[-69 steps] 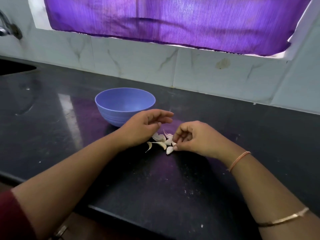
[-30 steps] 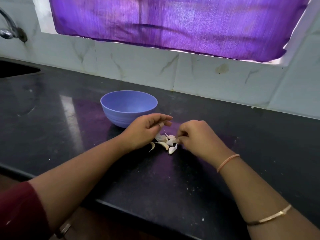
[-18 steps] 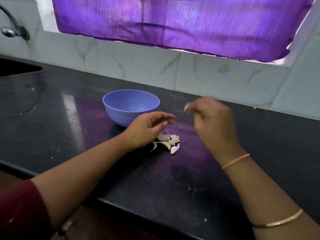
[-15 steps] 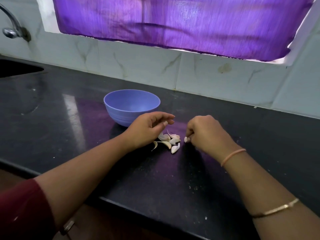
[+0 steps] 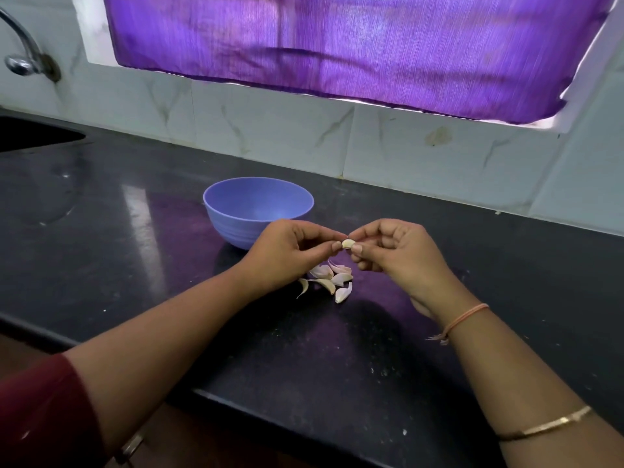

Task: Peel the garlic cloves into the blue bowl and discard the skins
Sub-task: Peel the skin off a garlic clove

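Black counter (image 5: pixel 135 265) (glossy), blue bowl (image 5: pixel 236 228), garlic cloves (image 5: pixel 329 280)

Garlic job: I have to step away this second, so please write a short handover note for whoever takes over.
Hands: the left hand pinches one end of a garlic clove above the counter; the right hand pinches its other end.
Things: the blue bowl stands just behind the hands; a small pile of cloves lies on the counter below them.
Done: no peeled clove shows in the visible part of the bowl.
Left: peel the held clove into the bowl, then the pile, then discard the skins.
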{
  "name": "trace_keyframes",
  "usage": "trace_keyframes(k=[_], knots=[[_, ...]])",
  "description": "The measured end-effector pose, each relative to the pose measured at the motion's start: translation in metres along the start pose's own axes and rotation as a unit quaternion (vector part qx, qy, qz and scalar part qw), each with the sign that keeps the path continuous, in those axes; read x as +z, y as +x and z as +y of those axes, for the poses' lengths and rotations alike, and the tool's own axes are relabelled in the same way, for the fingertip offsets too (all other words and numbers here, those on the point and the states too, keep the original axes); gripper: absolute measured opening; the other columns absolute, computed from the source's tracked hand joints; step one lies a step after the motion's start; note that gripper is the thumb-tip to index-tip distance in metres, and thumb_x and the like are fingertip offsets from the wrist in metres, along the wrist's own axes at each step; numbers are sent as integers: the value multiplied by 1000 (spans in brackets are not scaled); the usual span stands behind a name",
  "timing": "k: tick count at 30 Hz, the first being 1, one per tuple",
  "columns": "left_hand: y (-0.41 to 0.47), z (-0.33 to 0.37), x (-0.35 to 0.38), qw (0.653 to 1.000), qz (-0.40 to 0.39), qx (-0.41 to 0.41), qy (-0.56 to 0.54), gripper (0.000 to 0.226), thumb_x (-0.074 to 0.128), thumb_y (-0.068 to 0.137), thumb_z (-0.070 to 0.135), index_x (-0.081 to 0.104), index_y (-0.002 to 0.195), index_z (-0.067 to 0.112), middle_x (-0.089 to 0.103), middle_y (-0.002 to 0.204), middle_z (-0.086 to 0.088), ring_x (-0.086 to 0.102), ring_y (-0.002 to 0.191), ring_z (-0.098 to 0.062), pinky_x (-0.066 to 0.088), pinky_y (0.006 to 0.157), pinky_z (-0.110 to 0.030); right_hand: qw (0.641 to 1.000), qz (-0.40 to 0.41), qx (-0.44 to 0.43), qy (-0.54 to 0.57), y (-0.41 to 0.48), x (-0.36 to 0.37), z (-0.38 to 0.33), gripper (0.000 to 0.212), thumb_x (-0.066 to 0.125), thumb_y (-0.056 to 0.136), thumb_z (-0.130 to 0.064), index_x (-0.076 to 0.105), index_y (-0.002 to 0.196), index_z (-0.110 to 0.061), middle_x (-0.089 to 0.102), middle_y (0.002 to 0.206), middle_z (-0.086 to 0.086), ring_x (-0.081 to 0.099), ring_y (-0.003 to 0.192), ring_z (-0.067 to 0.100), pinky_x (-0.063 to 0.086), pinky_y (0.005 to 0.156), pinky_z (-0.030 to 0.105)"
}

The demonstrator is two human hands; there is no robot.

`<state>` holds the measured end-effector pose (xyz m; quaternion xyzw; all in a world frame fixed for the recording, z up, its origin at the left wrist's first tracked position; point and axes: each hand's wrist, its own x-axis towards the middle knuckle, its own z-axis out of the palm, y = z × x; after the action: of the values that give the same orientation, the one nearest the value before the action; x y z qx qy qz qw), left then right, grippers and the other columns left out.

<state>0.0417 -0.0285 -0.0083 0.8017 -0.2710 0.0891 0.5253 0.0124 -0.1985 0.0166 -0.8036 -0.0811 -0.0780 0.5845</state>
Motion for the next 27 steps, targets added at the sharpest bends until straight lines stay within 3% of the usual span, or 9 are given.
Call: trace_keyframes(k=[18, 24, 27], knots=[[-2, 2, 4, 997, 35, 13, 67, 10, 69, 83, 13, 75, 90, 15, 70, 71, 11, 62, 61, 3, 47, 59, -10, 1000, -24, 4, -3, 0, 0, 2, 9, 64, 81, 4, 67, 89, 5, 66, 68, 14, 59, 51, 5, 52, 54, 14], [-1, 1, 4, 993, 66, 10, 93, 10, 66, 83, 13, 75, 87, 15, 71, 69, 5, 63, 59, -5, 52, 58, -20, 999, -34, 1, 22, 0, 3, 0, 13, 64, 80, 4, 65, 93, 8, 65, 72, 17, 60, 56, 12, 54, 56, 17], [0, 4, 4, 992, 81, 15, 99, 11, 65, 84, 12, 75, 89, 13, 71, 69, 3, 61, 58, -7, 50, 56, -19, 998, -37, -2, 48, -1, 5, -1, 13, 62, 83, 3, 62, 95, -1, 64, 70, 16, 59, 55, 11, 54, 56, 19]])
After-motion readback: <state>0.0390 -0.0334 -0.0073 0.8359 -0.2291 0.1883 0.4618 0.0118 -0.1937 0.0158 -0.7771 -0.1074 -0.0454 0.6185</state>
